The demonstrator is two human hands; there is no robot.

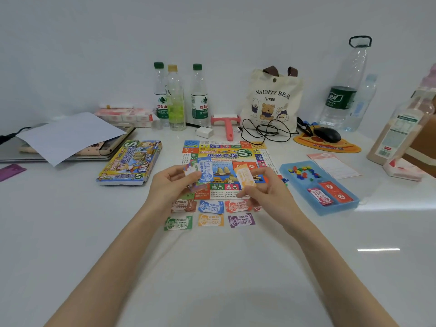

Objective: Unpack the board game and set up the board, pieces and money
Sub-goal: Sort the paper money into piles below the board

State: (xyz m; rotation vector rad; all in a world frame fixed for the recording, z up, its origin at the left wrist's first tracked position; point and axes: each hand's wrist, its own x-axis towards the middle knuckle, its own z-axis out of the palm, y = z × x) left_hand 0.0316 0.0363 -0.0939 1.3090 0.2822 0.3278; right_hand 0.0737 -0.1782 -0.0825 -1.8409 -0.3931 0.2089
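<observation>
Head view: money sorting in hand. Left hand (170, 182) grips the note stack (200, 172); right hand (266, 188) pinches an orange note (245, 177). Next move, likely: lay it on the orange pile (210, 219).

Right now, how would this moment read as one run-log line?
phase: sorting money | left hand: holds note stack | right hand: pinches orange note | board: unfolded | money piles: rows before board | blue tray: holds pieces

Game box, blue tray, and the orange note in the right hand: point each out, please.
game box (129, 162), head view, centre of its printed lid.
blue tray (337, 208), head view, its near wall.
orange note (244, 176), head view, middle of its face.
</observation>
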